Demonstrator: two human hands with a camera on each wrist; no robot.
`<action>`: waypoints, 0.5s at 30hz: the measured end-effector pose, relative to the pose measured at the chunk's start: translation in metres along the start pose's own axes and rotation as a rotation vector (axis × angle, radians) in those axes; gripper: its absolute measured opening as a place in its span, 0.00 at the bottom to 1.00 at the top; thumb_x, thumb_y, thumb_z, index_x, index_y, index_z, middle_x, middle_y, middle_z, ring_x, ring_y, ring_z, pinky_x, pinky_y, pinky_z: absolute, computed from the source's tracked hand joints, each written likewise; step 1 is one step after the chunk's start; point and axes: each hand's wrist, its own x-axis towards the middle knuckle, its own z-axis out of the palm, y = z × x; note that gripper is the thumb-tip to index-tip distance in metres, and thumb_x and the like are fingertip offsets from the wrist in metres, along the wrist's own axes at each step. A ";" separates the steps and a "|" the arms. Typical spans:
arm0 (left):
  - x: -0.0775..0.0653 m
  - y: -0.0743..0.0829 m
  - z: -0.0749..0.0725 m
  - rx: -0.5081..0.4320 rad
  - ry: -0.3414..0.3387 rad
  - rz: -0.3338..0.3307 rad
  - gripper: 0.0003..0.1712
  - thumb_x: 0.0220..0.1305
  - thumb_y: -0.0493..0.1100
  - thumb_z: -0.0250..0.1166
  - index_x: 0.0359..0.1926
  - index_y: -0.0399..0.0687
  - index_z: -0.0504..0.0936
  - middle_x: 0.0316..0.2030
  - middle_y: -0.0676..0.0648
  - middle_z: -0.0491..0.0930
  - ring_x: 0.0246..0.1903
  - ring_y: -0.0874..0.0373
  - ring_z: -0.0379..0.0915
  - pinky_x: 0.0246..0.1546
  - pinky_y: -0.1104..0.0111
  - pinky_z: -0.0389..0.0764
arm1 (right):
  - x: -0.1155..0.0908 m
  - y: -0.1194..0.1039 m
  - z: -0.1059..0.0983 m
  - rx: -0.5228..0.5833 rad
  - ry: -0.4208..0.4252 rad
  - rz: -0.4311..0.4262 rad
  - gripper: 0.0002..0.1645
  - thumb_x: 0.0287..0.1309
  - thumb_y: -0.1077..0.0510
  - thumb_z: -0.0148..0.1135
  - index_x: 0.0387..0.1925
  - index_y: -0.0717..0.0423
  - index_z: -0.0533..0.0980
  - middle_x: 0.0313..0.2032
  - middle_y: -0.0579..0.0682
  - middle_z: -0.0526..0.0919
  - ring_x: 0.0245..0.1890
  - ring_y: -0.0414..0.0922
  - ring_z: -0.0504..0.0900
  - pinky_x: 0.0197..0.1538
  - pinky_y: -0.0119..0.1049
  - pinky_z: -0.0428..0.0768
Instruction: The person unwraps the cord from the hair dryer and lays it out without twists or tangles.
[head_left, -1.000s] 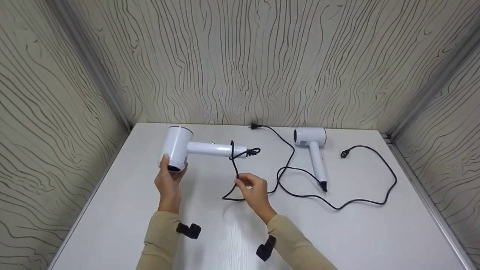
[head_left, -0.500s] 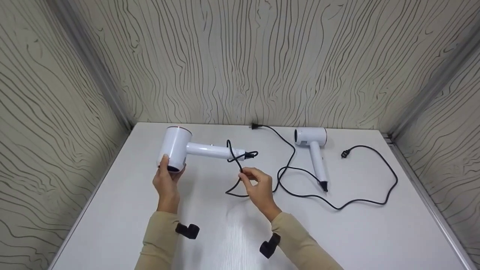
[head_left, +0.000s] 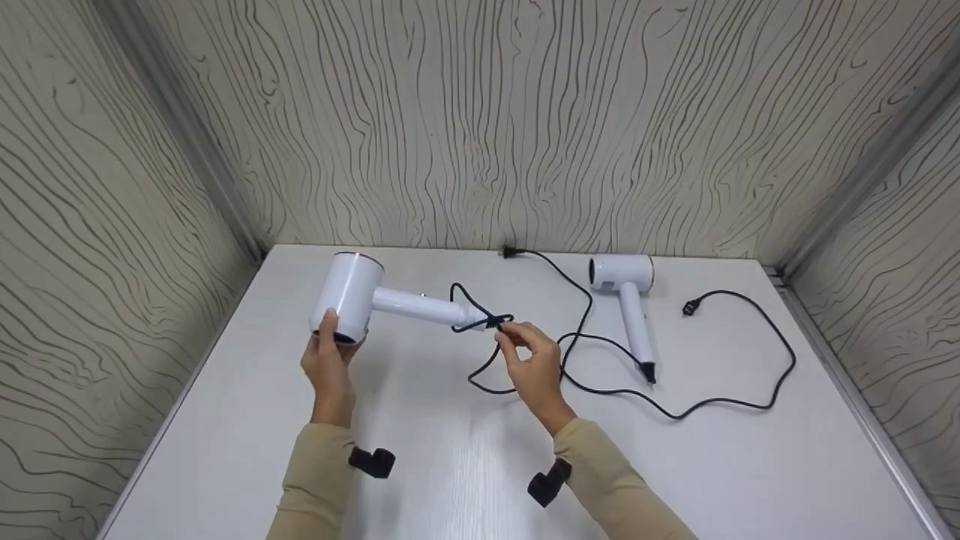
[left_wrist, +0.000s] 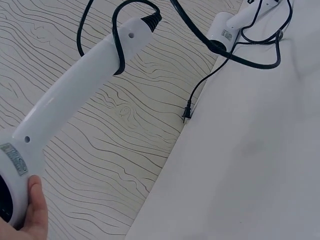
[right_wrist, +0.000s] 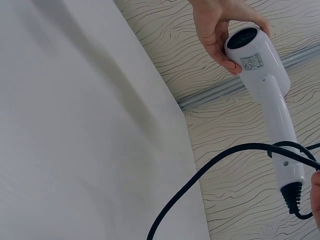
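Note:
My left hand [head_left: 330,371] grips the head of a white hair dryer [head_left: 352,289], thumb on its front side, with the handle pointing right. A black power cord [head_left: 490,362] loops loosely round the handle near its ribbed end. Just beside that end, my right hand [head_left: 534,369] pinches the cord between thumb and fingertips. In the left wrist view the cord loop [left_wrist: 117,45] crosses the handle close to the ribbed sleeve. The right wrist view shows the dryer's label [right_wrist: 251,62] and dark grille, while only a sliver of the right hand [right_wrist: 315,200] appears.
A second white hair dryer [head_left: 622,274] lies at the back right of the white table [head_left: 712,480]. Its cord [head_left: 772,405] curves right to a black plug [head_left: 690,307]. Another plug [head_left: 510,253] lies near the patterned back wall [head_left: 480,120].
My right hand has moved right and up with the pinched cord, to the handle's end. The loop round the handle has widened, and the handle end has dipped slightly.

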 end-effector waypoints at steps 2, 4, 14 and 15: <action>0.000 0.000 -0.001 0.010 0.000 -0.001 0.40 0.67 0.64 0.50 0.69 0.41 0.62 0.62 0.41 0.68 0.45 0.66 0.76 0.45 0.82 0.80 | 0.001 0.001 -0.002 -0.003 0.006 -0.011 0.05 0.54 0.69 0.66 0.34 0.65 0.83 0.27 0.57 0.85 0.28 0.48 0.83 0.37 0.23 0.82; 0.000 0.000 -0.001 0.022 -0.002 0.000 0.40 0.67 0.65 0.49 0.69 0.42 0.62 0.63 0.42 0.68 0.46 0.65 0.75 0.45 0.82 0.79 | 0.002 0.003 -0.004 -0.008 0.015 -0.018 0.04 0.54 0.69 0.65 0.34 0.65 0.83 0.27 0.57 0.85 0.28 0.48 0.83 0.37 0.23 0.81; 0.002 0.000 -0.004 0.032 0.008 0.006 0.39 0.68 0.64 0.47 0.69 0.41 0.62 0.63 0.40 0.67 0.45 0.65 0.75 0.43 0.82 0.80 | 0.005 0.010 -0.010 -0.038 0.087 -0.008 0.03 0.52 0.71 0.66 0.31 0.67 0.81 0.26 0.58 0.84 0.28 0.41 0.81 0.37 0.19 0.78; 0.002 0.000 -0.004 0.029 0.008 0.006 0.39 0.68 0.64 0.47 0.69 0.41 0.62 0.63 0.40 0.67 0.45 0.65 0.75 0.43 0.82 0.80 | 0.005 0.010 -0.011 -0.038 0.089 -0.002 0.03 0.52 0.71 0.66 0.32 0.67 0.81 0.26 0.59 0.84 0.28 0.39 0.81 0.37 0.19 0.78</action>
